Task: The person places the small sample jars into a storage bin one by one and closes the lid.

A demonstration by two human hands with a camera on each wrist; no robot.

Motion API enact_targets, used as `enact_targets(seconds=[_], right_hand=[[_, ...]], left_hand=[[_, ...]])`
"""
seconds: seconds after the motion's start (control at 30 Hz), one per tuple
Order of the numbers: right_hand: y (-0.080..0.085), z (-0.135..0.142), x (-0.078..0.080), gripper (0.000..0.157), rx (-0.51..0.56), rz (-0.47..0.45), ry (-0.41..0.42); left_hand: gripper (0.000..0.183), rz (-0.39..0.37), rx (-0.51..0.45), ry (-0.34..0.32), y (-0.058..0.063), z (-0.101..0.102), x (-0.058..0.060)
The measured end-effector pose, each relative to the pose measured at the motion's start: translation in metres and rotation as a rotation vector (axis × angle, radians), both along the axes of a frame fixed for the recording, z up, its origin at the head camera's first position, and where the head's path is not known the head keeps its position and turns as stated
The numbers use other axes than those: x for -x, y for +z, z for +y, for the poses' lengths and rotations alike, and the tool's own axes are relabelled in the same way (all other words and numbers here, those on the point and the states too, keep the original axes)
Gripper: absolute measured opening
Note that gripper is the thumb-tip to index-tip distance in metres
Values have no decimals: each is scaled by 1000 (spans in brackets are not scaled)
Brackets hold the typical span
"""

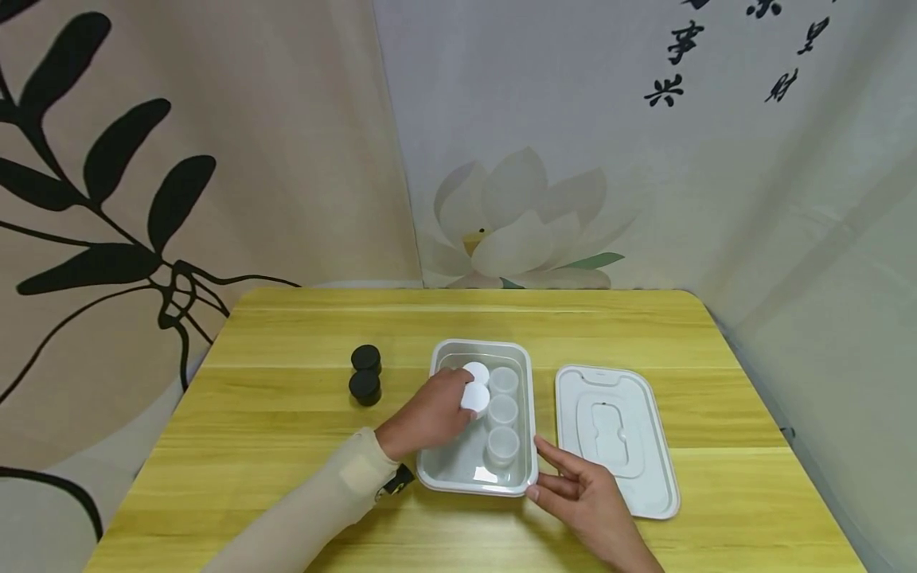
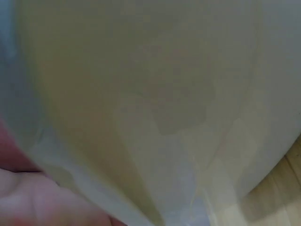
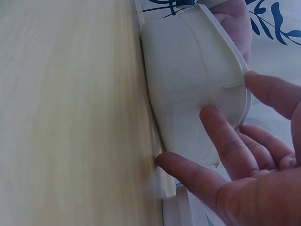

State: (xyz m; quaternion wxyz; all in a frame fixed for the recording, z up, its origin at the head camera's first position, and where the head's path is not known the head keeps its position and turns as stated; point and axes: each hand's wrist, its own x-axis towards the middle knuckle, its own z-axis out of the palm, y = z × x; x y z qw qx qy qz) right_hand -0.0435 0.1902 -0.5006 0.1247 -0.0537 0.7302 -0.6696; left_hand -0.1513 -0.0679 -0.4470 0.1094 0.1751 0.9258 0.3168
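In the head view, a white plastic box point(image 1: 425, 469) stands on the table with its top uncovered. My left hand point(image 1: 433, 410) reaches in over its left wall. It pinches two white round pieces point(image 1: 475, 400) between thumb and finger, one behind the other. Beside them in the box, several translucent round containers point(image 1: 503, 446) stand in a column along the right. My right hand point(image 1: 583, 489) is at the box's right front corner, fingertips touching the outer wall and rim. In the right wrist view its fingers point(image 3: 228, 141) are spread and fairly straight. The left wrist view is mostly filled by a pale blurred surface.
A white lid point(image 1: 616, 438) lies flat to the right of the box, close to my right hand. Two black round pieces point(image 1: 365, 387) stand to the left of the box, one behind the other. Printed cloth hangs behind the wooden table point(image 1: 286, 446).
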Motion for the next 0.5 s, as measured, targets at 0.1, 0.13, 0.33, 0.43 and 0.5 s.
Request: enact_targets(seconds=[0.1,0.13,0.33,0.43,0.5], right_hand=[[1,-1,0,68,5,-4,-1],[1,-1,0,68,6,-7,-2],[0,-1,0,69,0,4,0],[-1,0,0,69,-1,4,0],[-1,0,0,69,3,3,1]], left_hand=[[48,-2,43,-4,1,3,-1],[47,-2,56,-6,1,3,-1],[25,18,124,-23,0,7,-2],[23,50,167,-39,-2,10,-1],[24,72,197,-47,-3,11,-1]])
